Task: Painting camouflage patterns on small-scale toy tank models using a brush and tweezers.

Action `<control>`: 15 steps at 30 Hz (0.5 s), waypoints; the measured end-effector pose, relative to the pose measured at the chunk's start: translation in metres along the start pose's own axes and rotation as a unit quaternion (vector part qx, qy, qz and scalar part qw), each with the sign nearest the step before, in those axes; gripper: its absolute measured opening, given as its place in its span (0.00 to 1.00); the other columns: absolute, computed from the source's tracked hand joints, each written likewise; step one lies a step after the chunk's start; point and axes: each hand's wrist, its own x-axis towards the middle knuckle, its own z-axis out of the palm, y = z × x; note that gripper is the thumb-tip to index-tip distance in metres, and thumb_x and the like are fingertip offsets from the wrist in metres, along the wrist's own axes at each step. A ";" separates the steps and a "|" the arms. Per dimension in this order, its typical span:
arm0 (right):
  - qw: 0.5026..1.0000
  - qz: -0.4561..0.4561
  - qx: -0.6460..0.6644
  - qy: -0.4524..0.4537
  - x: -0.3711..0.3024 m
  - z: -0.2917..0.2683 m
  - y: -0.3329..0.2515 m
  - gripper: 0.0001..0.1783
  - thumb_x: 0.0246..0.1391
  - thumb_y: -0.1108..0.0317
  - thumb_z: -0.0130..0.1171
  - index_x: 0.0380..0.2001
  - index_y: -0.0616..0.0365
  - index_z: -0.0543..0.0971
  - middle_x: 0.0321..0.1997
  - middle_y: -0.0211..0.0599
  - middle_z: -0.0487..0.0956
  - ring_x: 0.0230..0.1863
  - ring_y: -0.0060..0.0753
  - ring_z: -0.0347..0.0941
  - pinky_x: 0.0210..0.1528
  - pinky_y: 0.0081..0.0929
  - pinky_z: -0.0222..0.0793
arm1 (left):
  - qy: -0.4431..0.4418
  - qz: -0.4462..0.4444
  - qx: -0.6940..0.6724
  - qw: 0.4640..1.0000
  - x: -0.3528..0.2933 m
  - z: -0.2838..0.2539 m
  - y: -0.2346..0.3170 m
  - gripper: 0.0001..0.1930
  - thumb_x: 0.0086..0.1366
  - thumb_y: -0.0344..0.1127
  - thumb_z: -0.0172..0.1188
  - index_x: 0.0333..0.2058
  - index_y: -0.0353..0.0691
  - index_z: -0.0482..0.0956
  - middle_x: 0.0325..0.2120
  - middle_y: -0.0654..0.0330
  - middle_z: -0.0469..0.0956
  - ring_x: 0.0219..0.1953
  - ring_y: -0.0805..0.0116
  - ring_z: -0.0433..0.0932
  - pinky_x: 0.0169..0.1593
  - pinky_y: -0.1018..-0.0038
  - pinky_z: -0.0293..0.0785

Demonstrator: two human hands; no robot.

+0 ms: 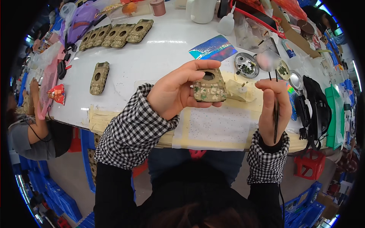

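My left hand (173,85) is closed around a camouflage-patterned toy tank hull (210,89) with a round hole in its top, held above the table. Off to the right, my right hand (274,100) grips dark tweezers (276,110), their tips pointing away from me. Just beyond the tweezers are a round metal dish (246,57) with small dark green pieces in it and a second dish (282,72) of similar pieces. Between my hands lies a yellowish taped patch (239,90) with a small pale knob on it.
Several matching hulls (114,35) stand in a row at the far left, with one more hull (99,78) nearer. Beyond my hands lie a shiny holographic sheet (213,47) and a white squeeze bottle (227,23). A black bag (318,106) and green tray (334,117) sit right. Another person (36,133) works at left.
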 end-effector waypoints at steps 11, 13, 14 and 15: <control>0.972 -0.112 -0.193 -0.074 0.018 0.007 0.005 0.11 0.39 0.74 0.66 0.29 0.59 0.77 0.25 0.37 0.74 0.32 0.41 0.70 0.34 0.32 0.65 | 0.033 -0.035 -0.082 0.995 0.006 -0.007 -0.008 0.20 0.67 0.34 0.38 0.56 0.36 0.61 0.48 0.43 0.71 0.37 0.60 0.80 0.38 0.78 0.81; 0.972 -0.110 -0.189 -0.080 0.019 0.009 0.005 0.10 0.39 0.74 0.66 0.27 0.60 0.76 0.25 0.37 0.74 0.31 0.41 0.69 0.33 0.32 0.65 | 0.037 -0.035 -0.084 0.995 0.005 -0.007 -0.007 0.19 0.67 0.34 0.38 0.56 0.36 0.62 0.47 0.43 0.72 0.37 0.60 0.80 0.37 0.78 0.81; 0.973 -0.106 -0.188 -0.081 0.018 0.009 0.005 0.09 0.39 0.74 0.66 0.26 0.60 0.76 0.24 0.37 0.74 0.31 0.41 0.69 0.32 0.32 0.65 | 0.038 -0.036 -0.083 0.995 0.005 -0.007 -0.007 0.19 0.67 0.34 0.38 0.55 0.36 0.62 0.47 0.43 0.72 0.37 0.60 0.80 0.38 0.78 0.81; 0.974 -0.101 -0.187 -0.081 0.017 0.009 0.005 0.09 0.39 0.75 0.66 0.25 0.60 0.75 0.24 0.37 0.74 0.31 0.41 0.69 0.32 0.32 0.64 | 0.039 -0.036 -0.082 0.995 0.004 -0.007 -0.007 0.19 0.67 0.34 0.38 0.55 0.36 0.62 0.47 0.43 0.72 0.37 0.60 0.80 0.38 0.78 0.81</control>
